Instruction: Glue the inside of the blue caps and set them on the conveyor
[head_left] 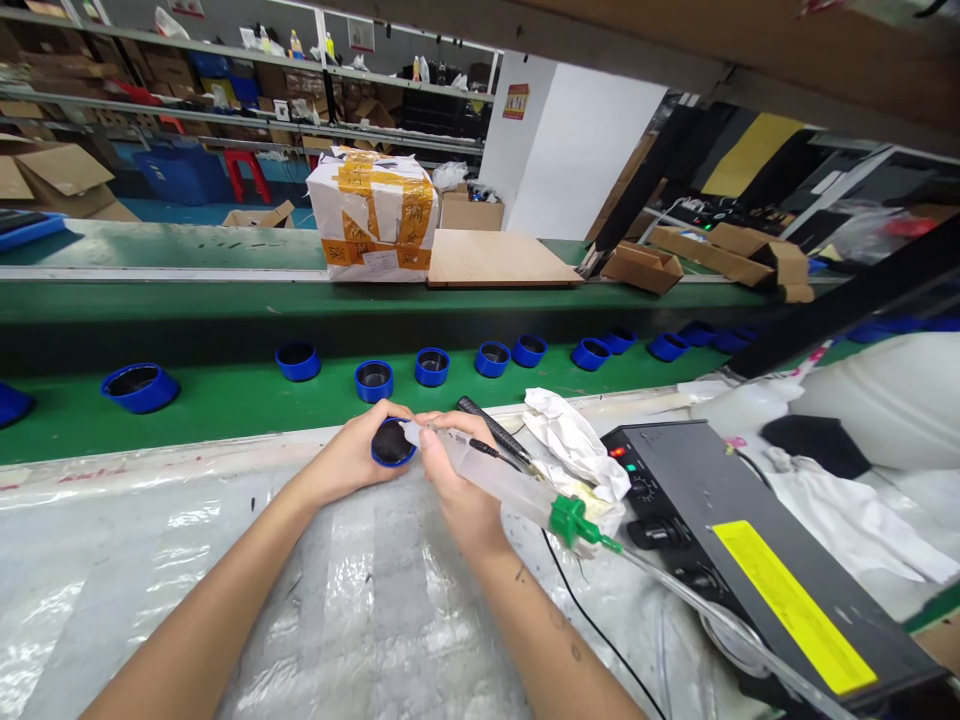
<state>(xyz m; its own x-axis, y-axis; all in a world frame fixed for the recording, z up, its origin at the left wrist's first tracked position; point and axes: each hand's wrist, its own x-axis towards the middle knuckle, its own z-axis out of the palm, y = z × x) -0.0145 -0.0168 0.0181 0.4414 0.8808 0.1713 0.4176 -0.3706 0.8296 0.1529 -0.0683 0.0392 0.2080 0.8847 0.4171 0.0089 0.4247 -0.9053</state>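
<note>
My left hand (358, 445) is closed around a round blue cup (393, 442) with a black inside, tipped so its opening faces me. In my right hand (465, 490) is a translucent dispensing syringe (506, 482), gripped along its barrel. Its narrow tip reaches the cup's right rim; whether it touches cannot be made out. A green cap (574, 520) closes the syringe's rear end, and a clear air hose (705, 600) runs from it toward the lower right. Fingers of my right hand are close beside the cup.
Several similar blue cups (432, 367) stand along the green conveyor belt (225, 400) ahead. At right sits a black dispenser box (750, 540) with lit lamps. A crumpled white cloth (566, 430) and a black-handled tool (499, 430) lie beside it. Beyond stands a taped carton (373, 215).
</note>
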